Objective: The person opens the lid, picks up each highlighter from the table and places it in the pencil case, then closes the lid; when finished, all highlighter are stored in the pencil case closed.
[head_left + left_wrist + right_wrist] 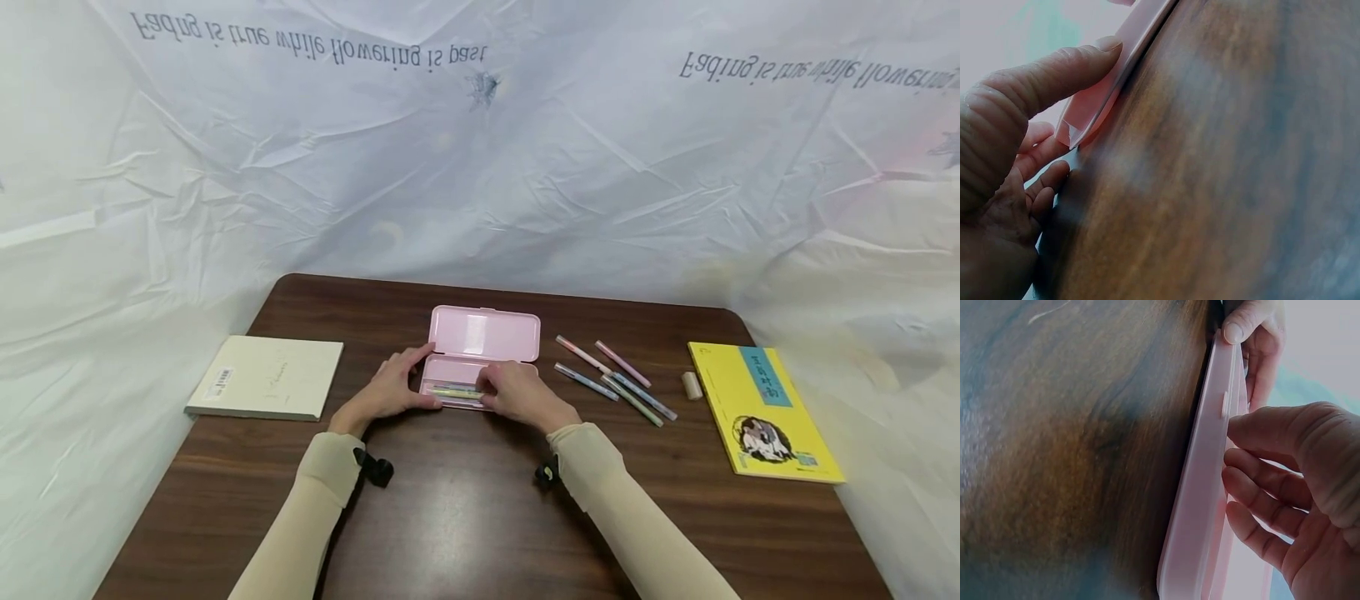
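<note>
A pink pencil case (pixel 486 333) lies with its lid raised on the table, several pens (pixel 453 392) lying along its tray. My left hand (pixel 387 388) holds the tray's left end, thumb on the front edge and fingers spread along the side. In the left wrist view that thumb (pixel 1066 72) presses the pink rim. Over the tray's middle, my right hand (pixel 521 393) reaches in with bent fingers and pinches the end of a yellow-green pen (pixel 463 394). The case's front wall hides those fingertips in the right wrist view.
Several loose pens (pixel 585 381) lie right of the case, some crossing. Beyond them are a white eraser (pixel 692 385) and a yellow book (pixel 765 417). A cream-coloured book (pixel 266 375) lies at the left edge. White sheeting (pixel 480 167) hangs behind the table.
</note>
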`<state>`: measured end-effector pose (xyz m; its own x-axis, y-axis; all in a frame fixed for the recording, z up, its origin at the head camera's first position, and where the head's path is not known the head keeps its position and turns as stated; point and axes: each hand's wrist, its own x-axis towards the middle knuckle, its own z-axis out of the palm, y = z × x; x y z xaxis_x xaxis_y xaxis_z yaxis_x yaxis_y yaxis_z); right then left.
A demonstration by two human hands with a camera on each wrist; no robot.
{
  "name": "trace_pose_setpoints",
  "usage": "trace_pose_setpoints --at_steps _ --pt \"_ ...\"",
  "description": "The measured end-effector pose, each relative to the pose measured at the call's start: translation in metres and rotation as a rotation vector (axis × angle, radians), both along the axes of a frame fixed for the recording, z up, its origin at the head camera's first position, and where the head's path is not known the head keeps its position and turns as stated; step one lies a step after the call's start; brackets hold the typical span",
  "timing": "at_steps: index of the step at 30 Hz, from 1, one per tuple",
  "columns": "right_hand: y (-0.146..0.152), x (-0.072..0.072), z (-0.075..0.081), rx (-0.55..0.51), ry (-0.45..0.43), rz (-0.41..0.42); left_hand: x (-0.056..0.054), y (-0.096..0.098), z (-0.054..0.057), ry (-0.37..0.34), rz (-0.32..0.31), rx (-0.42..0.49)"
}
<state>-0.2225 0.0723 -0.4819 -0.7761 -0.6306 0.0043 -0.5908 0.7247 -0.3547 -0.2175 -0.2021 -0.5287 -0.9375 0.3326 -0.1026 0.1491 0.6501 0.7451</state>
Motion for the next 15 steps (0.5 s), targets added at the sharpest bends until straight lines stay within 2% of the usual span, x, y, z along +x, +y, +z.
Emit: trace_pose_setpoints --at_steps 8,15 --pt "0.005 0.001 0.003 -0.028 -0.03 -0.003 -0.001 -0.001 -0.002 0.009 0.002 -0.013" --pt "0.024 0.004 0.015 -0.083 -0.121 -0.08 0.0 0.0 0.0 -0.016 0.005 -0.002"
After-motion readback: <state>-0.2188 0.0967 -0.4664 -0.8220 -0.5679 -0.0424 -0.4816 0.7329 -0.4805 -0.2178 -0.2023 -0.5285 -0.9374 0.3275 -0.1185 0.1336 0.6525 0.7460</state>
